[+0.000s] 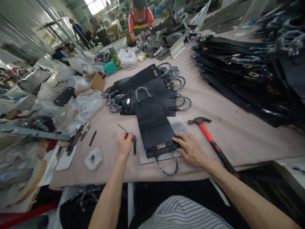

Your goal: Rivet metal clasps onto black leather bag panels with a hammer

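Observation:
A black handbag panel (154, 124) lies flat before me, with a wrapped handle at each end and a gold clasp (161, 146) near its lower edge. My right hand (190, 148) rests on the panel's lower right edge, fingers spread. To the left of the panel, my left hand (125, 143) is closed around a thin metal rod (122, 128) that points up and left; its exact kind is unclear. Just right of those fingers is a small dark strip (134, 147). Under the panel sits a pale slab (143, 156), partly covered.
A claw hammer (212, 140) with a red and black handle lies to the right. More black bag pieces (145, 79) are piled behind the panel, and a tall stack (238, 70) stands at right. Plastic bags (88, 103) crowd the left. Across the table sits a person (140, 22).

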`<action>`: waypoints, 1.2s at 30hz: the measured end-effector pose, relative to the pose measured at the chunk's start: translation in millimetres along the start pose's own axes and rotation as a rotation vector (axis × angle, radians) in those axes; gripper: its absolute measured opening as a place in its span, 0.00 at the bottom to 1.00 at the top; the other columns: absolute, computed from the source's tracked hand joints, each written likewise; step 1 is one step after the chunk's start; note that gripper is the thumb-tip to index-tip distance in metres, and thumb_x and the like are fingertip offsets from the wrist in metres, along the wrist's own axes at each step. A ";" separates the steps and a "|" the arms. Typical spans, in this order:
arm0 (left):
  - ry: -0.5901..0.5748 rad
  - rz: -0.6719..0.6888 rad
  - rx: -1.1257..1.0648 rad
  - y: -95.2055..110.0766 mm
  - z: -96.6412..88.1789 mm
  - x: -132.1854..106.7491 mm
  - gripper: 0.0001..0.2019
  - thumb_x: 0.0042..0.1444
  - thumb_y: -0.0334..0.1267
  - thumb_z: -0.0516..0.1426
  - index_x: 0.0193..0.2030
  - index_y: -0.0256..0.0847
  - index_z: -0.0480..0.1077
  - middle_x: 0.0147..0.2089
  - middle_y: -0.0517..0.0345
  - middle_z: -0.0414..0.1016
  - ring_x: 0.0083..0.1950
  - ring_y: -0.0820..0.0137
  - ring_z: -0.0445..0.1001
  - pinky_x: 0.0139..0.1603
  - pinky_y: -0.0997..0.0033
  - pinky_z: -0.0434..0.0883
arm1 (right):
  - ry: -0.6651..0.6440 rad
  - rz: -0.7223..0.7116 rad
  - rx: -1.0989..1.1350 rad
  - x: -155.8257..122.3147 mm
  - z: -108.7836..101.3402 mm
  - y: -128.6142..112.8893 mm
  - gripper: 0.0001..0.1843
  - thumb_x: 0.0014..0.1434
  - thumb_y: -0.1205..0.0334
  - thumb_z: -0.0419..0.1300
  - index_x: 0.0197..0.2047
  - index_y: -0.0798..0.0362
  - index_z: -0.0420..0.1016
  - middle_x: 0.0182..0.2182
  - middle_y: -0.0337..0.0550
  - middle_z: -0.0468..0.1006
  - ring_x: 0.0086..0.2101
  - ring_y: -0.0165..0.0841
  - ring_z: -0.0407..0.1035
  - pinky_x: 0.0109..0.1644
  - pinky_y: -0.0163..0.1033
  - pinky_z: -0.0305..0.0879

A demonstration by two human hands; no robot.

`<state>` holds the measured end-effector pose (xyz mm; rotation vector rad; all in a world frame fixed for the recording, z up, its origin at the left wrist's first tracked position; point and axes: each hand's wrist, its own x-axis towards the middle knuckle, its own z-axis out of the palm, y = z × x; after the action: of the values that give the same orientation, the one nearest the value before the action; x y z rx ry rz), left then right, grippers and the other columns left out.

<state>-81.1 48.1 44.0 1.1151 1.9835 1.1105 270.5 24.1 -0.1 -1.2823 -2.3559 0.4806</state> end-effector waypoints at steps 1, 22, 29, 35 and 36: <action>0.041 -0.013 0.159 -9.3 -19.7 5.7 0.18 0.57 0.53 0.57 0.28 0.38 0.72 0.28 0.53 0.77 0.34 0.60 0.80 0.36 0.67 0.75 | -0.001 -0.005 -0.006 0.0 0.3 -0.1 0.25 0.64 0.64 0.58 0.65 0.51 0.70 0.64 0.56 0.67 0.62 0.49 0.60 0.67 0.61 0.55; -0.407 0.666 0.862 20.5 37.0 -90.0 0.04 0.64 0.36 0.65 0.41 0.40 0.74 0.43 0.53 0.74 0.46 0.60 0.74 0.43 0.66 0.73 | -0.227 -0.112 -0.231 43.3 -18.5 -39.2 0.07 0.66 0.62 0.60 0.43 0.51 0.79 0.43 0.49 0.76 0.43 0.42 0.68 0.47 0.46 0.61; -0.569 0.852 0.999 17.0 38.8 -79.3 0.04 0.67 0.28 0.57 0.41 0.35 0.72 0.43 0.44 0.72 0.46 0.55 0.72 0.42 0.61 0.73 | -0.361 -0.133 -0.323 70.1 -19.6 -48.4 0.07 0.63 0.62 0.64 0.44 0.53 0.74 0.39 0.48 0.76 0.39 0.40 0.70 0.42 0.42 0.62; -0.543 0.867 0.948 13.3 30.8 -85.1 0.11 0.63 0.20 0.51 0.43 0.35 0.72 0.43 0.44 0.74 0.46 0.56 0.71 0.43 0.61 0.73 | -0.434 -0.312 -0.333 68.2 -22.1 -42.6 0.08 0.66 0.70 0.54 0.44 0.52 0.74 0.42 0.50 0.74 0.39 0.38 0.68 0.39 0.39 0.61; -0.531 0.872 0.922 10.7 28.0 -85.0 0.11 0.63 0.20 0.51 0.43 0.36 0.72 0.43 0.46 0.74 0.46 0.56 0.71 0.44 0.61 0.73 | -0.438 -0.337 -0.330 66.8 -23.4 -40.4 0.11 0.65 0.72 0.53 0.44 0.53 0.74 0.42 0.50 0.74 0.39 0.37 0.68 0.39 0.39 0.61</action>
<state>-14.9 -13.0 48.5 2.5777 1.5442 0.0699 221.1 62.5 52.1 -0.9393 -3.0510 0.2934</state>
